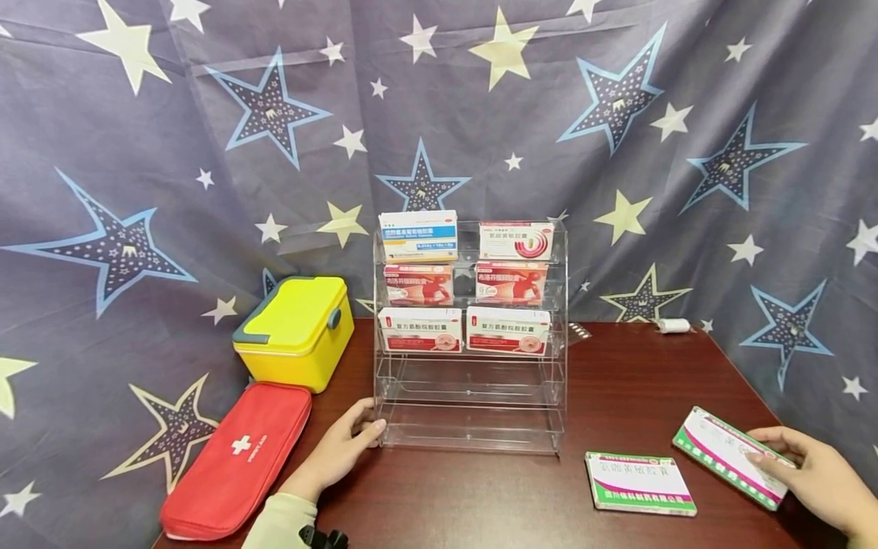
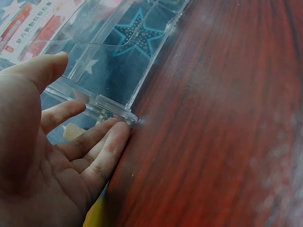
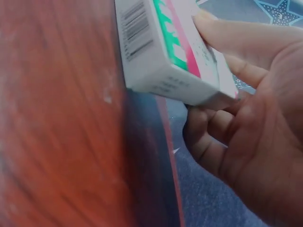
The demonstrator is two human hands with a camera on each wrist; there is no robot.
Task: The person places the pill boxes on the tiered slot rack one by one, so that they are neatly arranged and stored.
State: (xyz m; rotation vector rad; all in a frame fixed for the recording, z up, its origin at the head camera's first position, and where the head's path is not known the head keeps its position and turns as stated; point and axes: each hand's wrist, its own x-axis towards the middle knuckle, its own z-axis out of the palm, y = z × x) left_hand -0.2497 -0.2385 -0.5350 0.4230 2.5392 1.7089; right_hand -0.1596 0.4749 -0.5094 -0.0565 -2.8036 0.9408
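Note:
A clear acrylic display rack (image 1: 469,415) stands mid-table, with several medicine boxes on its upper three tiers; the lower two tiers hold none. My left hand (image 1: 346,446) touches the rack's lower left side. In the left wrist view, the fingertips (image 2: 120,130) meet the rack's bottom corner, and the thumb is held apart from them. At the right, my right hand (image 1: 816,469) grips a white, green and magenta medicine box (image 1: 734,457) by its right end, thumb on top. The right wrist view shows this box (image 3: 147,52) tilted. A matching medicine box (image 1: 641,484) lies flat on the table to its left.
Left of the rack are a yellow lidded box (image 1: 302,328) with grey clasps and a red first-aid pouch (image 1: 236,465). A small white object (image 1: 674,325) lies at the back right, and a blister strip (image 1: 579,331) behind the rack. A star-patterned curtain (image 1: 439,99) hangs behind the table.

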